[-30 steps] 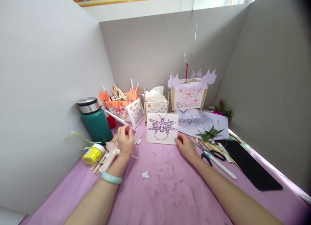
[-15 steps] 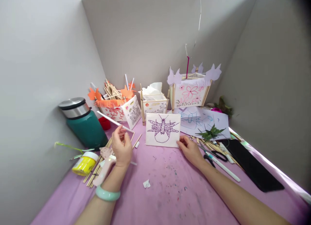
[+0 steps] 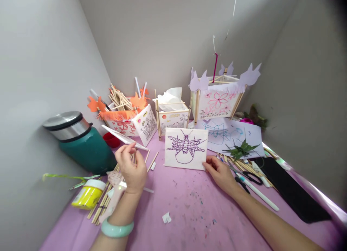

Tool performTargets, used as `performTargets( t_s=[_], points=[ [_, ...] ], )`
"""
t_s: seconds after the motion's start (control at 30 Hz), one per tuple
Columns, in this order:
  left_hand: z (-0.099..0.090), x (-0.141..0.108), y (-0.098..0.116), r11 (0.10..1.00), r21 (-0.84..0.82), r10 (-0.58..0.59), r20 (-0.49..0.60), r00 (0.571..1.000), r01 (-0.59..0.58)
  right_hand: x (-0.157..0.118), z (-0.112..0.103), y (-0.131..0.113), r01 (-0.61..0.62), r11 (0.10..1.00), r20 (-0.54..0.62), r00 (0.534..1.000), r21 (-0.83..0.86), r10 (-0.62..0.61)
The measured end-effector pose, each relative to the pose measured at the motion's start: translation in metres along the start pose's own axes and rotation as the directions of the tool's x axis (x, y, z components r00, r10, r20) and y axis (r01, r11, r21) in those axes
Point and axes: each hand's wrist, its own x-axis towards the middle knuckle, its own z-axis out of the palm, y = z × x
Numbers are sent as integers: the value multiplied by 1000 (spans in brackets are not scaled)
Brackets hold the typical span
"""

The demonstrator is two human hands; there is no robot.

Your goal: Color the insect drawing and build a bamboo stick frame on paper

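My right hand (image 3: 221, 173) pinches the lower right corner of a white panel (image 3: 173, 160) with a purple insect drawing, which stands upright, facing me. My left hand (image 3: 131, 169) is closed, fingers curled at the edge of a second white panel (image 3: 119, 136), seen nearly edge-on and tilted; the exact grip is partly hidden. Under my left wrist lie a pale pink glue gun (image 3: 112, 202) and bundled wooden sticks (image 3: 101, 209). Scissors (image 3: 252, 178) and a white pen (image 3: 261, 197) lie beside my right forearm.
A teal bottle (image 3: 84, 148) and a yellow jar (image 3: 88, 197) stand left. Behind are an orange-trimmed box of sticks (image 3: 119, 117), a tissue box (image 3: 173, 120) and a lantern (image 3: 219, 103). At right are a drawing sheet (image 3: 252, 133), leaves (image 3: 242, 150) and a black phone-like slab (image 3: 290, 189).
The view has shifted slightly closer and lower. The panel at my left hand has turned a little, showing more of its face. My right hand keeps its hold on the insect panel.
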Motion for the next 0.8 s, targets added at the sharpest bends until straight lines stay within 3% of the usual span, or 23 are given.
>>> performTargets(
  t_s=[0.13,0.23,0.33,0.53,0.8],
  points=[
    [-5,7,-2,997,52,-57,-81,995,61,0,1,2,-4,1000,2,1000,-16,4],
    [-9,14,-4,996,62,-58,10,998,58,1,1,2,12,1000,1,1000,-26,-12],
    [-13,26,-5,991,116,50,159,986,-69,1,1,1,34,999,-8,999,-34,-35],
    [-7,58,-13,937,162,206,462,863,-310,1,1,0,30,999,-15,999,-32,-31],
    [31,109,1,897,172,191,681,707,-407,0,0,2,25,1000,-4,1000,3,-25]
  ],
)
